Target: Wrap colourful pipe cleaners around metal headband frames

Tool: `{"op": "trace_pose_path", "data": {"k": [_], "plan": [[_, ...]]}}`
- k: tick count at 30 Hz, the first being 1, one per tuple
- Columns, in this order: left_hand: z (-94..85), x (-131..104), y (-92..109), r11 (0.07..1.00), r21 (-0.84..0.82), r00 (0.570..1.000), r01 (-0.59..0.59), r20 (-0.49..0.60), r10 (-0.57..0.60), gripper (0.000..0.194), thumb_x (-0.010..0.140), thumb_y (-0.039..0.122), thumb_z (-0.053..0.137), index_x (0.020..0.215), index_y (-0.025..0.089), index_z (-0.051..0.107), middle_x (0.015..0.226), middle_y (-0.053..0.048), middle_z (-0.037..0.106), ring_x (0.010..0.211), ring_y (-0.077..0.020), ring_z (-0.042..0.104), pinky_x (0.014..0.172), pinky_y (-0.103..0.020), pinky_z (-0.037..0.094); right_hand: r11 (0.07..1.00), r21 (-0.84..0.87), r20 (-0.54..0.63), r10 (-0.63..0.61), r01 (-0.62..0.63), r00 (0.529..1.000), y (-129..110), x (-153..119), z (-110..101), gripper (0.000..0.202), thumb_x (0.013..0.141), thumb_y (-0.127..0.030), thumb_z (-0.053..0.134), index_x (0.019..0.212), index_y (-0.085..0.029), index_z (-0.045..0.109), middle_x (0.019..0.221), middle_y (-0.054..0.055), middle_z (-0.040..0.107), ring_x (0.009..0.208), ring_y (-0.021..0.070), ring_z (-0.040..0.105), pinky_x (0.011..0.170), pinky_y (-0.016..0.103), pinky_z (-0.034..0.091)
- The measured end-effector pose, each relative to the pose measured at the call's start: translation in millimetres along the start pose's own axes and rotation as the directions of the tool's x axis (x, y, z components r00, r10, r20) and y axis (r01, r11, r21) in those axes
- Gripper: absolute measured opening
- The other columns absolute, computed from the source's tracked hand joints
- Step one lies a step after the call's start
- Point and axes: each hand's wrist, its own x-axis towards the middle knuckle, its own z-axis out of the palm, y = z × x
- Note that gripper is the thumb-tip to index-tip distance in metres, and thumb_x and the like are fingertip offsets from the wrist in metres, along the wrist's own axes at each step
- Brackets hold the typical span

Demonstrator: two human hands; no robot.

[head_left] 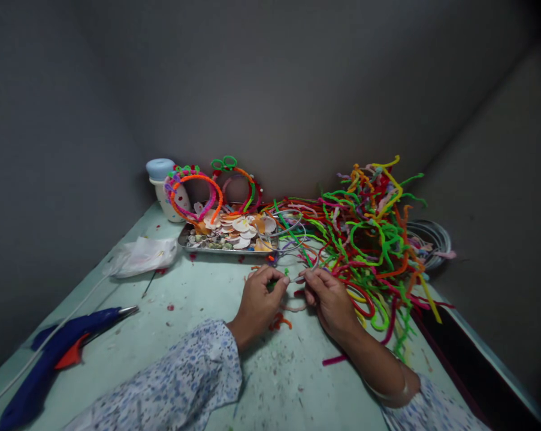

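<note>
Near the middle of the table, my left hand and my right hand face each other with fingers pinched. A thin pale grey strand runs between the two sets of fingertips; whether it is wire or a pipe cleaner is hard to make out. Under and around the hands lie a pale pink pipe cleaner and a curled orange pipe cleaner piece. Just beyond them, thin grey hoops rest against the metal tray.
Shells fill the tray. Behind it stand finished-looking fuzzy headbands and a blue-lidded jar. Tangled pipe cleaners spread over the right side, near a round bowl. On the left are a plastic bag and a corded blue glue gun.
</note>
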Motion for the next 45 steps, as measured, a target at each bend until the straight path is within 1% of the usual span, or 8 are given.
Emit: {"op": "trace_pose_path", "data": {"k": [9,16,20,24,27,31,41,45], "plan": [[0.1,0.2,-1.0,1.000,0.008,1.000,0.008,-0.009,-0.007,0.022,0.086,0.025,0.053,0.066,0.018,0.057,0.068,0.001,0.055,0.071,-0.0145,0.052,0.069,-0.027,0.037,0.998,-0.067,0.034,-0.012,0.014,0.999,2.5,-1.5,-2.0,0.029,0.087,-0.046,0.062,0.077,-0.018,0.064,0.049,-0.006,0.049,0.045,0.0083,0.039,0.045,0.020,0.031],[0.1,-0.5,-1.2,0.998,-0.038,0.998,0.043,0.042,-0.042,0.023,0.089,0.028,0.050,0.070,0.019,0.056,0.070,0.001,0.056,0.071,-0.0151,0.052,0.066,-0.027,0.038,0.998,-0.058,0.020,-0.001,0.002,1.000,1.3,-1.5,-1.2,0.030,0.086,-0.047,0.064,0.078,-0.018,0.065,0.048,-0.005,0.049,0.045,0.0081,0.038,0.044,0.020,0.030],[-0.7,-2.1,0.1,1.000,-0.007,0.999,-0.004,0.032,0.004,0.016,0.090,0.027,0.051,0.082,0.020,0.062,0.082,-0.001,0.061,0.081,-0.0175,0.056,0.075,-0.030,0.041,1.000,0.005,-0.010,0.006,-0.006,1.000,-0.9,-0.6,0.4,0.030,0.084,-0.047,0.065,0.078,-0.018,0.067,0.047,-0.005,0.050,0.042,0.0069,0.037,0.042,0.019,0.028],[-0.9,-4.4,2.7,0.994,0.075,0.995,-0.081,-0.051,0.085,0.010,0.084,0.020,0.059,0.094,0.021,0.060,0.094,-0.003,0.062,0.094,-0.0198,0.057,0.085,-0.034,0.041,0.995,0.096,-0.029,0.037,-0.034,0.999,-3.0,0.6,2.4,0.029,0.083,-0.047,0.067,0.078,-0.019,0.069,0.045,-0.006,0.050,0.039,0.0061,0.034,0.041,0.019,0.031],[-1.3,-5.4,4.9,0.978,0.142,0.980,-0.151,-0.109,0.167,0.014,0.081,0.016,0.064,0.093,0.021,0.059,0.095,-0.003,0.062,0.095,-0.0202,0.056,0.088,-0.035,0.040,0.991,0.125,-0.028,0.052,-0.048,0.998,-3.9,1.2,3.3,0.028,0.082,-0.046,0.068,0.078,-0.019,0.069,0.049,-0.005,0.054,0.039,0.0059,0.035,0.042,0.019,0.035],[-2.1,-5.3,6.1,0.958,0.169,0.961,-0.231,-0.111,0.251,0.011,0.081,0.015,0.066,0.088,0.022,0.063,0.092,-0.001,0.064,0.095,-0.0190,0.058,0.090,-0.035,0.038,0.988,0.146,-0.036,0.058,-0.052,0.998,-6.3,0.7,4.1,0.029,0.078,-0.047,0.072,0.077,-0.018,0.068,0.062,-0.002,0.063,0.040,0.0046,0.038,0.041,0.019,0.035],[-3.1,-4.1,4.2,0.950,0.189,0.958,-0.248,-0.096,0.269,0.007,0.080,0.018,0.070,0.084,0.023,0.068,0.087,0.000,0.070,0.088,-0.0181,0.062,0.089,-0.036,0.039,0.993,0.106,-0.041,0.061,-0.056,0.997,-11.3,-0.5,6.4,0.031,0.075,-0.048,0.072,0.075,-0.018,0.067,0.060,-0.002,0.061,0.039,0.0064,0.037,0.038,0.021,0.030],[-3.3,-4.2,4.0,0.950,0.185,0.956,-0.251,-0.107,0.274,0.007,0.080,0.018,0.070,0.085,0.023,0.069,0.087,0.000,0.071,0.088,-0.0177,0.062,0.088,-0.035,0.038,0.994,0.093,-0.031,0.064,-0.061,0.997,-11.1,-0.4,5.9,0.031,0.076,-0.048,0.072,0.074,-0.017,0.067,0.051,-0.003,0.056,0.039,0.0069,0.037,0.039,0.021,0.029]]}}
